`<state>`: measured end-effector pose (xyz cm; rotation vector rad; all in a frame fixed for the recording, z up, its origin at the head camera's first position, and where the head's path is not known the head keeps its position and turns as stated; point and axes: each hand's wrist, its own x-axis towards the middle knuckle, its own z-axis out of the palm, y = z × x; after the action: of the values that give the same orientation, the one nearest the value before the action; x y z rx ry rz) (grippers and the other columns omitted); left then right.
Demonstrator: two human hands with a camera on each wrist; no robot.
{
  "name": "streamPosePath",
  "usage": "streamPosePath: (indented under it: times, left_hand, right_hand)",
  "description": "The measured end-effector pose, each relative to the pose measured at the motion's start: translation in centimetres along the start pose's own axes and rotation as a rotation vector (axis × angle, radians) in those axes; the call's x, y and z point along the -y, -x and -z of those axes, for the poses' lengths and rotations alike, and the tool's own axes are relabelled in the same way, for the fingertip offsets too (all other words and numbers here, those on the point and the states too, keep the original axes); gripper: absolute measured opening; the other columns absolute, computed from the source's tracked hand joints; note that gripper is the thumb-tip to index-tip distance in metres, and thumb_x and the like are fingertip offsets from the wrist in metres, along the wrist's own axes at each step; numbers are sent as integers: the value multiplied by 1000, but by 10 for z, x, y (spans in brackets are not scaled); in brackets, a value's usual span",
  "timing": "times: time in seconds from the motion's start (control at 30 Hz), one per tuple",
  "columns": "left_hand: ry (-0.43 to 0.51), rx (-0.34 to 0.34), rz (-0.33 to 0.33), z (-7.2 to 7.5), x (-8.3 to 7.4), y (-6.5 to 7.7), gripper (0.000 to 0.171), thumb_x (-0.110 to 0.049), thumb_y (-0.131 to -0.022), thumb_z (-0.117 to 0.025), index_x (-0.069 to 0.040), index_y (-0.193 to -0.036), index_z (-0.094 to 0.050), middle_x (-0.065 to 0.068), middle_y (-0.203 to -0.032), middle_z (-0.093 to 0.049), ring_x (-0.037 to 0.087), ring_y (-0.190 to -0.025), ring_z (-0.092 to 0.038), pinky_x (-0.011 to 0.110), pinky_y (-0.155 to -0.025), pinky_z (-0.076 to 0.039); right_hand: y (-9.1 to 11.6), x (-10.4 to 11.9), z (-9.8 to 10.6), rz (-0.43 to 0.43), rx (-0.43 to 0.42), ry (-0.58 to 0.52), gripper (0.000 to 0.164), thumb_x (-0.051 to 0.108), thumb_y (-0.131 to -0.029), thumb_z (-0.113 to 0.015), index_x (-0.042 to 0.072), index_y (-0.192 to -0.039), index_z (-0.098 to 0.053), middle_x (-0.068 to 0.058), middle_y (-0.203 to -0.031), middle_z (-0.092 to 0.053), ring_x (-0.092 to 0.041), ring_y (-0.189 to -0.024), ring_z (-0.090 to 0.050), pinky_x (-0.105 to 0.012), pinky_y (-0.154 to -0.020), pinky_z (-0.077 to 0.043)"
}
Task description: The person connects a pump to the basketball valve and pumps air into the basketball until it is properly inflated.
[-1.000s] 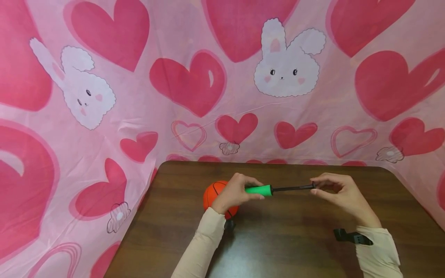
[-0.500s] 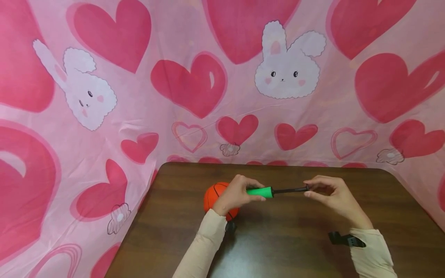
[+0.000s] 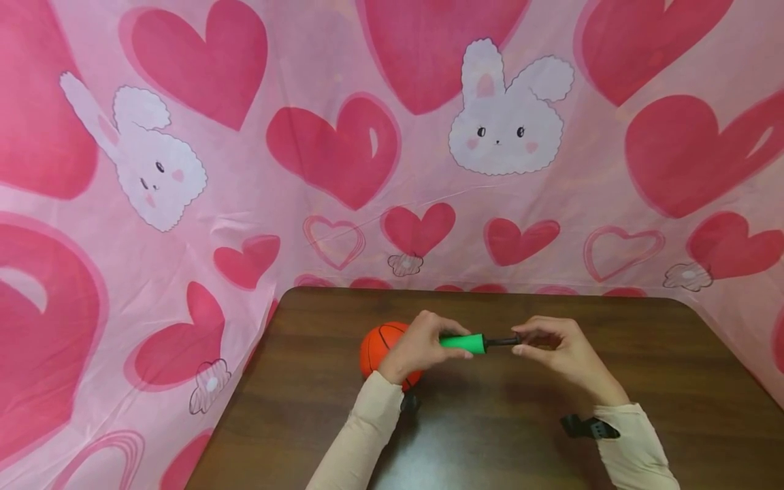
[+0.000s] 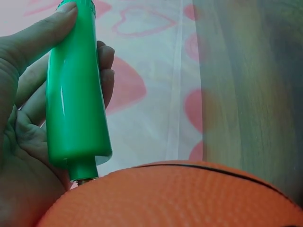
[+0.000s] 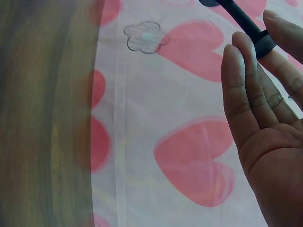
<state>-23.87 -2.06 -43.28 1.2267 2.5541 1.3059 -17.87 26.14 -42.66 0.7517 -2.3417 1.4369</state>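
A green ball pump (image 3: 464, 343) lies roughly level above the table, its black rod (image 3: 502, 341) pointing right. My left hand (image 3: 419, 344) grips the green barrel, thumb along one side and fingers behind it in the left wrist view. At the barrel's lower end in that view, a short metal tip meets the orange basketball (image 4: 180, 203). In the head view the basketball sits behind my left wrist and is partly covered by it. My right hand (image 3: 560, 347) pinches the rod's outer end between thumb and fingers. The rod's black end cap (image 5: 264, 45) shows in the right wrist view.
The brown wooden table (image 3: 294, 422) has rounded far corners. A pink cloth with hearts and rabbits (image 3: 429, 163) hangs close behind and to its left. A black wrist mount (image 3: 591, 427) juts from my right sleeve.
My right hand has moved left, pushing the black rod into the green barrel, so less of the rod shows. The left hand and basketball stay almost where they were.
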Motion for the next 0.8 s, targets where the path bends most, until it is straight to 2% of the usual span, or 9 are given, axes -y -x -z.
streamPosePath:
  times: [0.23, 0.4, 0.8]
  left_hand:
    - [-30, 11, -29, -5, -2, -2, 30, -23, -83, -90, -12, -110, -82, -3, -99, -81, -4, -75, -63, 13, -71, -54]
    - [-40, 5, -36, -5, -2, -3, 30, -22, -82, -90, -12, -110, -83, -2, -99, -81, -4, -75, -63, 12, -70, -54]
    - [-25, 15, -29, -3, -1, -2, 31, -24, -84, -89, -13, -112, -82, -3, -102, -81, -3, -77, -64, 13, -72, -55]
  right_hand:
    - [-3, -4, -14, 32, 33, -3, 31, -10, -79, -83, 4, -106, -79, -11, -87, -74, -7, -75, -71, -20, -72, -60]
    - [-3, -5, -16, 31, 34, 0, 30, -10, -79, -83, 5, -105, -79, -14, -87, -74, -7, -75, -71, -19, -73, -59]
    - [-3, -1, -14, -11, 44, 73, 28, -2, -81, -85, 11, -105, -77, -7, -89, -76, -6, -76, -71, -22, -73, -58]
